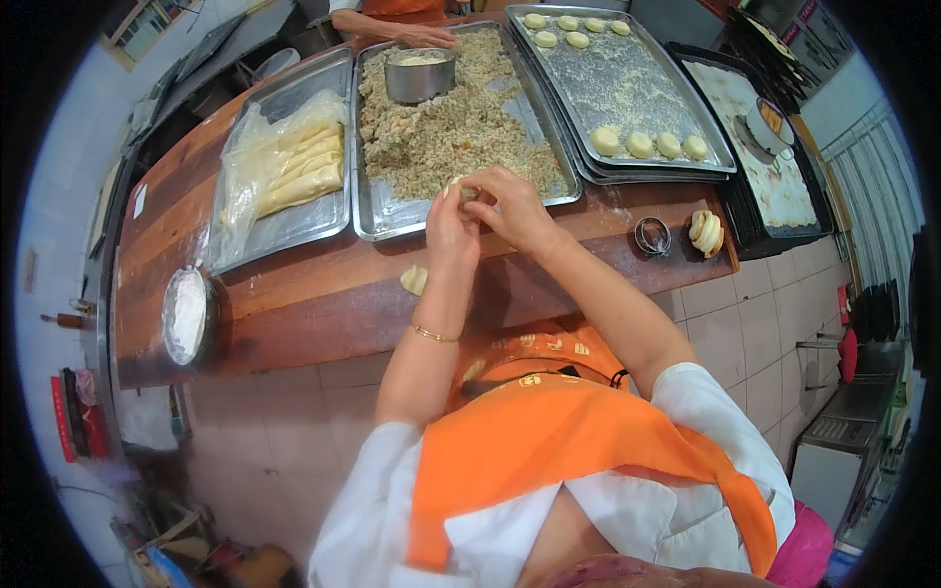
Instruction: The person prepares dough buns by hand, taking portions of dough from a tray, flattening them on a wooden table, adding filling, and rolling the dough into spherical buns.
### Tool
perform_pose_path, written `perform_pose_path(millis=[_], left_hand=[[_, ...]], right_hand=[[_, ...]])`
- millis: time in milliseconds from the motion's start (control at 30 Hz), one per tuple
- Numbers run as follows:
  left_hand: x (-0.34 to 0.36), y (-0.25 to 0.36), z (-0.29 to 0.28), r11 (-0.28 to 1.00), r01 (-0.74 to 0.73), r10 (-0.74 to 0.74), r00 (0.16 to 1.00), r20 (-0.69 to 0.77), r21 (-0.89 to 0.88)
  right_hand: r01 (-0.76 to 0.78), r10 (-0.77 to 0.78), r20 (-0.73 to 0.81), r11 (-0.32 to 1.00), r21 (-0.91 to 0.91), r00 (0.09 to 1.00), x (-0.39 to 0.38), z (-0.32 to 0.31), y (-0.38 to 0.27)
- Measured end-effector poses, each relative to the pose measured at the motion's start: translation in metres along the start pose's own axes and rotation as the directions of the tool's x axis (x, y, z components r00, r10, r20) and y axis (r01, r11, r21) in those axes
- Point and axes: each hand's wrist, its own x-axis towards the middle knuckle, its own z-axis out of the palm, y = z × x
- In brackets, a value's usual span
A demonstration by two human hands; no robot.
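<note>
My two hands meet over the near edge of a metal tray (392, 232) heaped with crumbly, grainy filling (461, 137). In my left hand (451, 230) sits a small piece of dough with filling (469, 194), partly hidden by the fingers. The fingers of my right hand (515, 208) curl over its top and press on it. A pale dough piece (415, 280) lies on the wooden table beside my left wrist. Up in the filling stands a round metal tin (420, 82) with pale contents, a co-worker's hand (423, 36) behind it.
Left, a tray (284, 233) holds dough rolls (304, 171) under plastic; nearer is a flour bowl (186, 316). At right are stacked trays (627, 98) with round dough pieces (639, 146), ring cutters (652, 236), piled dough (706, 233) and dark trays (774, 220). The table's front edge is close to me.
</note>
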Motion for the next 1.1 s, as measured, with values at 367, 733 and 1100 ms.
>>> perform_pose_path(millis=[367,733,1100], left_hand=[[-0.017,0.025,0.022,0.996,0.084,-0.089,0.986,0.143,0.04],[0.002,-0.001,0.021,0.964,0.08,-0.043,0.988,0.147,-0.255],[-0.022,-0.013,0.023,0.931,0.211,-0.217,0.976,0.014,-0.296]], right_hand=[[-0.053,0.052,-0.049,0.998,-0.018,0.997,0.013,-0.023,-0.013],[0.057,-0.061,-0.087,0.997,-0.051,0.994,-0.002,-0.021,-0.045],[-0.269,0.231,0.144,0.882,0.386,0.962,-0.016,-0.034,-0.042]])
